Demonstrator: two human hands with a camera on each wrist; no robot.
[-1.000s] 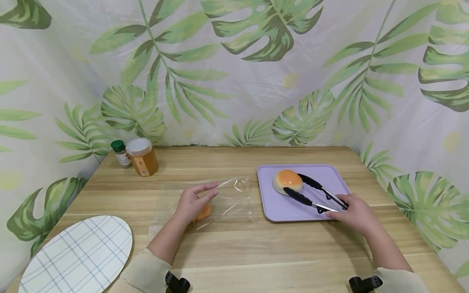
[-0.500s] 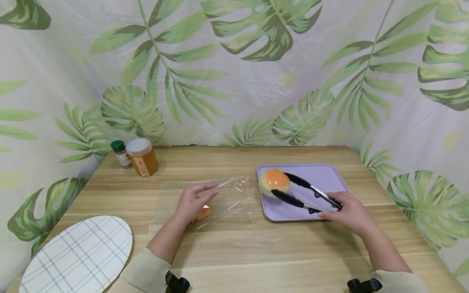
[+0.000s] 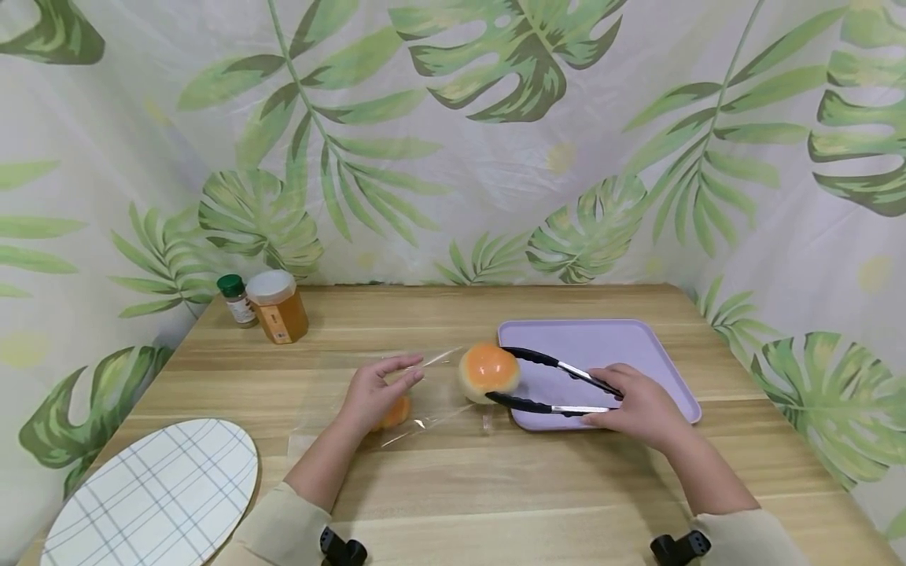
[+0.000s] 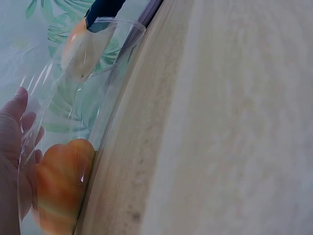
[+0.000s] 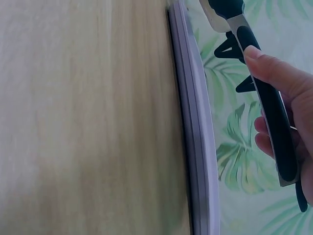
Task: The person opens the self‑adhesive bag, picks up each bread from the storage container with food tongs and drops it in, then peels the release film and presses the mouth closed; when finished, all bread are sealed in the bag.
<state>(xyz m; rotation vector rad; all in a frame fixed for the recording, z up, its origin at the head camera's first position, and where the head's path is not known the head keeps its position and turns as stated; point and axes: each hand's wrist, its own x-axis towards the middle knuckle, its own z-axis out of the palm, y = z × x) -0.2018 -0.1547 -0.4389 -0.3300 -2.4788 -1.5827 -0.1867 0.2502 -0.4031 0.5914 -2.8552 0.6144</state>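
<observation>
My left hand holds up the top film of a clear plastic bag between thumb and fingers. In the left wrist view, an orange-brown bread roll lies inside the bag, beside that hand. My right hand grips black-and-silver tongs around the handles. Between the tongs' black tips is a round golden-topped bun, at the bag's mouth and left of the lilac tray. Through the film, the left wrist view shows this bun partly; whether it touches the bag I cannot tell.
An oval checked board or mat lies at the front left. A honey-coloured jar and a small green-capped bottle stand at the back left. Leaf-patterned cloth hangs behind the wooden table.
The right hand has moved left with the tongs, carrying the bun off the tray to the bag's mouth. The left hand has stayed almost still.
</observation>
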